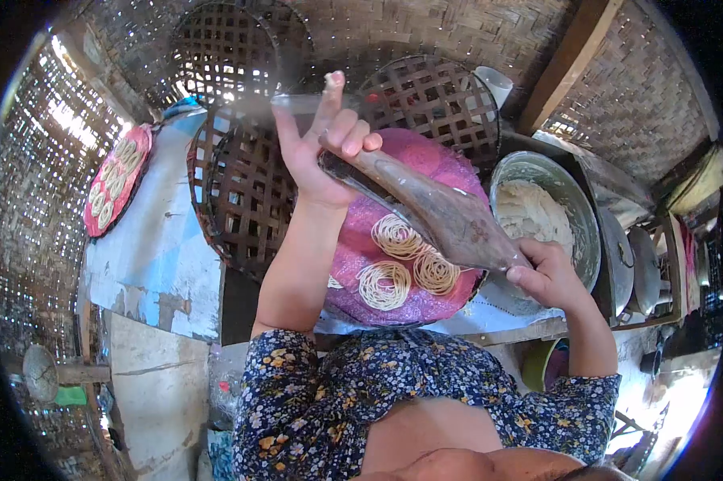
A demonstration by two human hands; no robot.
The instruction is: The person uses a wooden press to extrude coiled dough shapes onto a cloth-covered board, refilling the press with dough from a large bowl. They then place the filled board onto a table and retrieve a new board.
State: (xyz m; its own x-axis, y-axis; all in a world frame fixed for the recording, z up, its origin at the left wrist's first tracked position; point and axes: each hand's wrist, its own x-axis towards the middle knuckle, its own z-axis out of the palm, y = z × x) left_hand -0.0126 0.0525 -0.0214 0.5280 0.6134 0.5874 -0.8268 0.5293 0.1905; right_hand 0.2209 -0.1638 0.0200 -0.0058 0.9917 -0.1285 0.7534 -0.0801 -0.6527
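Observation:
A long, dark wooden tool (pixel 445 204), wide in the middle and narrowing to a handle, is held slantwise in front of me. My right hand (pixel 546 274) grips its narrow lower end. At the upper end, my left hand (pixel 323 152) has its lower fingers curled on the wood, while its forefinger points up with a pale, dough-like bit on the tip. Beneath the tool lies a round tray lined with pink cloth (pixel 353 272), bearing several coils of pale strands (pixel 384 285). The tool covers part of the tray and the coils.
A large metal basin (pixel 590 240) of pale dough (pixel 534 212) stands at the right. Open-weave baskets (pixel 437 96) lean at the back. Another pink-lined tray (pixel 93 216) with coils sits far left on the table (pixel 153 272). A white cup (pixel 494 82) is behind.

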